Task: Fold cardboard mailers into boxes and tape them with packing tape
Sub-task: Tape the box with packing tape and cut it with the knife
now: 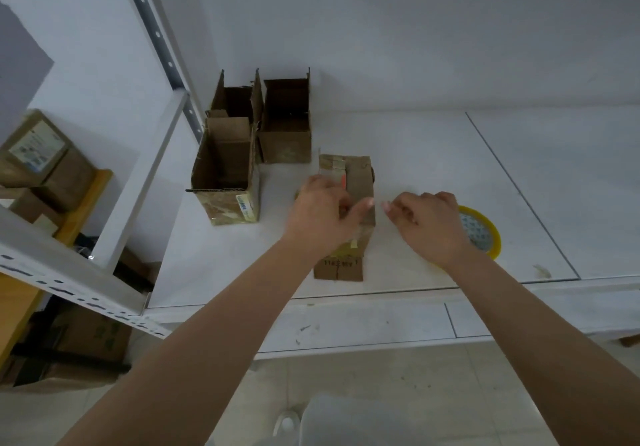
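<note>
My left hand (320, 208) rests on top of the closed cardboard box (360, 182) in the middle of the white table (433, 154), fingers curled over its near left edge and thumb stretched out to the right across the taped lid, so I am gripping the box from above. My right hand (427, 224) hovers just to the right of the box, apart from it, with the fingers loosely curled and fingertip and thumb drawn together as if pinching; whether a bit of clear tape sits between them I cannot tell. The roll of packing tape (483, 232) with its yellow rim lies flat on the table, partly hidden behind my right wrist. Further back and to the left stand three open boxes: one near the front left (225, 182), one behind it (235, 99), and one just beside them on the right (285, 127), all with flaps up. A metal shelf frame (162, 40) rises at the left
</note>
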Demonstrator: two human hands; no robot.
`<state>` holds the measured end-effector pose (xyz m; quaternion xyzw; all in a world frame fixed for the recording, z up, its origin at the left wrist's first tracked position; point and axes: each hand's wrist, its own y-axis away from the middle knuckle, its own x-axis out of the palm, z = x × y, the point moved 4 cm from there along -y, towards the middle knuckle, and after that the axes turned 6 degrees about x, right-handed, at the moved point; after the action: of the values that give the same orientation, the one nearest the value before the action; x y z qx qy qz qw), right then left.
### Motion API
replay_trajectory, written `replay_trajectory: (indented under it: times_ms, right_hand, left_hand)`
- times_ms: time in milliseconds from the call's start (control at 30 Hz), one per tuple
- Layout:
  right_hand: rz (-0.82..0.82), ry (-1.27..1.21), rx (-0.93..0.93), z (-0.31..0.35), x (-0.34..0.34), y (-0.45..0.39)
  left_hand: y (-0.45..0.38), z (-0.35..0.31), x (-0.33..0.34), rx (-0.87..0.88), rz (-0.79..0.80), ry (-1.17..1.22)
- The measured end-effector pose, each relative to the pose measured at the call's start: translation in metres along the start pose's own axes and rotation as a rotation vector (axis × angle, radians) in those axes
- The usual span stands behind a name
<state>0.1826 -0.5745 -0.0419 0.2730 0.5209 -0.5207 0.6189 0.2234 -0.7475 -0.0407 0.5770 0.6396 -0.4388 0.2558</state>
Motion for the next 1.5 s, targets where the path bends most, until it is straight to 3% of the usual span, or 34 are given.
replay_trajectory:
  times_ms: [67,167,267,367,467,600,700,767,833,933,1033,1167,1233,1367,1500]
  right_hand:
    - [-0.061,-0.034,0.056,-0.006,-0.01,-0.004]
    - [-0.104,-0.069,0.084,-0.008,-0.02,-0.007]
    - [-0.132,-0.138,0.096,-0.01,-0.029,-0.007]
    - [-0.188,-0.164,0.062,-0.009,-0.041,-0.01]
    - [-0.168,-0.08,-0.033,0.002,-0.052,-0.02]
    - [0.157,0.009,-0.066,0.014,-0.04,-0.034]
    - [0.283,-0.157,-0.012,0.011,-0.03,-0.027]
    - [0.274,-0.281,0.044,0.005,-0.022,-0.018]
    - [0.288,-0.349,0.105,0.0,-0.009,-0.007]
    - [0.234,-0.42,0.141,-0.003,0.003,0.003]
    - [0.121,-0.489,0.199,-0.003,0.008,0.008]
    - [0.037,-0.396,0.181,0.008,0.018,0.016]
    - [-0.001,-0.385,0.169,0.012,0.018,0.017]
    - [-0.059,-0.371,0.085,0.01,0.013,0.017]
    - [0.06,-0.491,0.026,0.002,0.013,0.02]
  left_hand:
    - [-0.013,-0.014,0.004,-0.171,-0.04,-0.147]
    - [-0.025,-0.026,0.021,-0.406,0.164,-0.206]
    - [-0.032,-0.025,0.025,-0.443,0.238,-0.229]
    - [-0.035,-0.022,0.013,-0.26,0.323,-0.332]
    - [-0.028,-0.026,-0.004,0.091,0.467,-0.388]
    - [-0.021,-0.031,-0.023,0.455,0.491,-0.508]
    - [-0.021,-0.022,-0.029,0.516,0.475,-0.601]
    - [-0.019,-0.013,-0.027,0.42,0.453,-0.618]
    - [-0.017,-0.006,-0.022,0.264,0.366,-0.552]
    - [-0.018,0.003,-0.018,0.091,0.148,-0.204]
    - [-0.022,0.008,-0.014,0.046,0.046,-0.023]
    - [-0.015,0.018,-0.008,-0.108,0.001,0.202]
    - [-0.004,0.014,-0.012,-0.073,-0.097,0.205]
    - [0.015,0.002,-0.003,0.014,-0.012,0.27]
    - [0.019,0.006,-0.001,-0.027,0.038,0.315]
